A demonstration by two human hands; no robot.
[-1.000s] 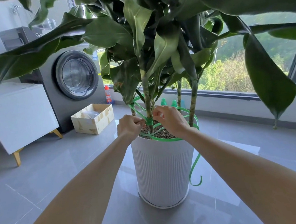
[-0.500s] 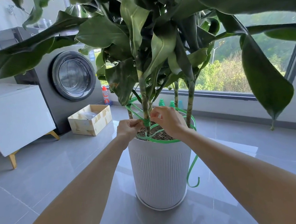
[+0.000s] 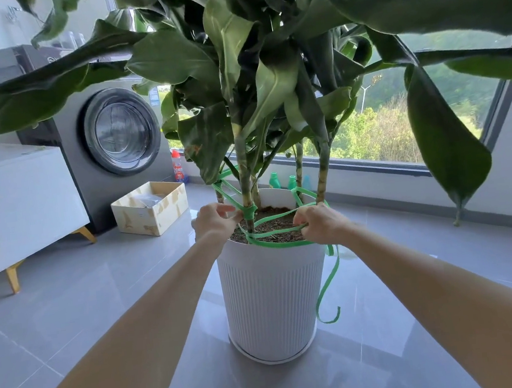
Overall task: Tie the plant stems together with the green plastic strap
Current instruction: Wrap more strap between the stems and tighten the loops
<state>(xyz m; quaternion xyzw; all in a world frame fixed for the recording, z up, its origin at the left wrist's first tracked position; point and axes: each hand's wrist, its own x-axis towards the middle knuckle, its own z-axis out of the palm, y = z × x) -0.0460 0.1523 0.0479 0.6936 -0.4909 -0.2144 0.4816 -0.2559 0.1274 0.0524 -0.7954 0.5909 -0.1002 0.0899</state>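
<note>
Big-leaved plant (image 3: pixel 233 54) in a white ribbed pot (image 3: pixel 271 293) on the grey tiled floor (image 3: pixel 71 308). Stems (image 3: pixel 244 176) stand upright in soil. Green plastic strap (image 3: pixel 280 245) is wrapped round the front stem and loops over the soil. Its tail hangs down the pot's right side. Left hand (image 3: pixel 215 221): grip pinches the strap at the wrap. Right hand (image 3: pixel 322 224): grip curled round the strap loop at the rim.

I have my 2 bare arms stretched forward, converging from the lower corners. My left hand (image 3: pixel 216 221) is curled, thumb and fingertips pinching the strap (image 3: pixel 276 231). My right hand (image 3: pixel 322 224) is near it, level with it, knuckles up, fingers curled around the same strap.
</note>
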